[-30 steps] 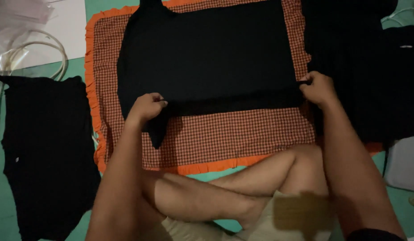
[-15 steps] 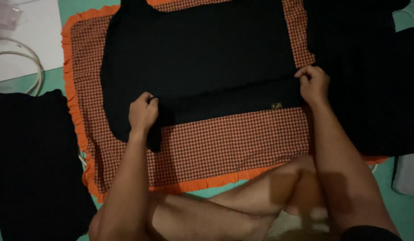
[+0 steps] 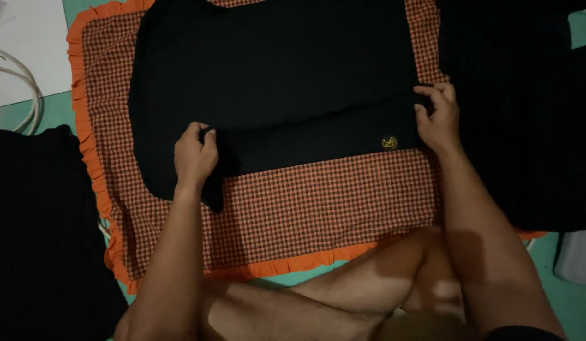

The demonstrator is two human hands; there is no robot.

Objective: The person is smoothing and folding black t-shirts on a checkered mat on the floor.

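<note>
Since half a second ago the left hand (image 3: 195, 155) and right hand (image 3: 439, 117) have carried the folded hem farther up the black cloth garment (image 3: 274, 82), fingers pinching it (long axis left-right) on the orange-frilled checked cushion (image 3: 305, 208).

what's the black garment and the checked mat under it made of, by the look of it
The black garment looks like a soft matte knit, probably cotton jersey: it creases limply where the left hand and right hand pinch it. The checked mat seems woven cloth, gingham-like, with a gathered orange fabric frill.
</note>
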